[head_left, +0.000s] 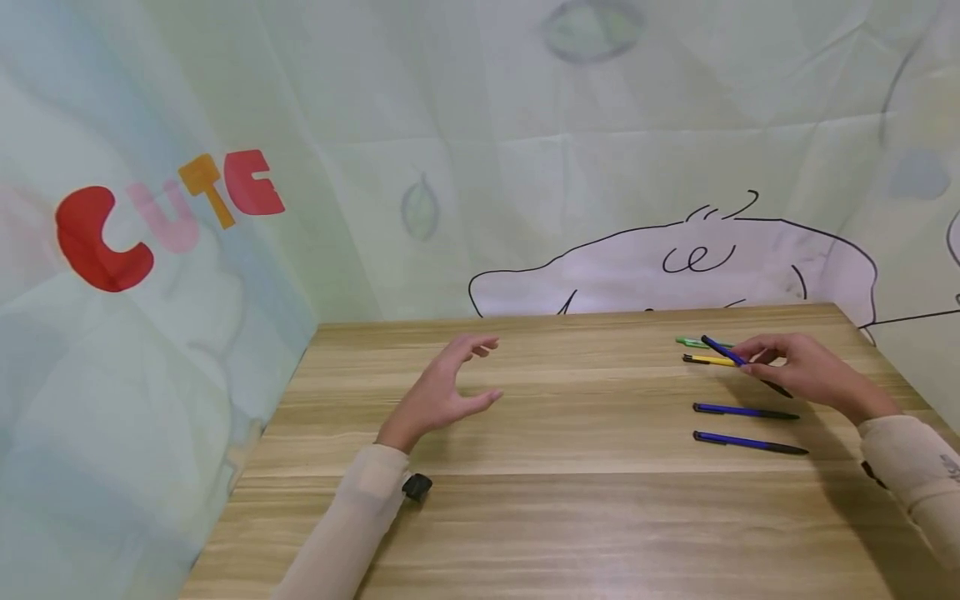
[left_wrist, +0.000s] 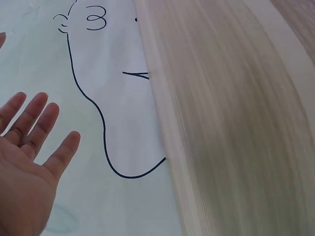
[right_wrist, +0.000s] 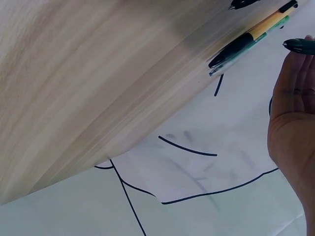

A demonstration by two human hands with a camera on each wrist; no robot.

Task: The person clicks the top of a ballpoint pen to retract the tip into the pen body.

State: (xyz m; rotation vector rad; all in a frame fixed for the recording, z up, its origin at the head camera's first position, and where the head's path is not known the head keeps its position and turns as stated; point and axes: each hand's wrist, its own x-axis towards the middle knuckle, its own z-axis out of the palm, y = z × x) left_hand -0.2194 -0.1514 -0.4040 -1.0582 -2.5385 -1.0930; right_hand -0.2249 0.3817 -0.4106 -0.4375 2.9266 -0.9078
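Observation:
Between thumb and fingers, my right hand (head_left: 806, 367) pinches a blue pen (head_left: 722, 348) with a black tip, tilted above the table. Under and behind it lie a yellow pen (head_left: 705, 360) and a green pen (head_left: 688, 341), partly covered by the hand in the head view. Nearer to me are two more blue pens, one (head_left: 742, 411) behind the other (head_left: 750, 442), roughly parallel. In the right wrist view the held pen's dark tip (right_wrist: 299, 46) sticks out past the fingers. My left hand (head_left: 438, 396) hovers over the table's left part, fingers spread, holding nothing.
The wooden table (head_left: 570, 533) has its far edge against a printed cloth backdrop (head_left: 450, 75). Colourful letters (head_left: 105, 242) show on the cloth at the left. A small black item (head_left: 417, 487) sits at the left sleeve's cuff.

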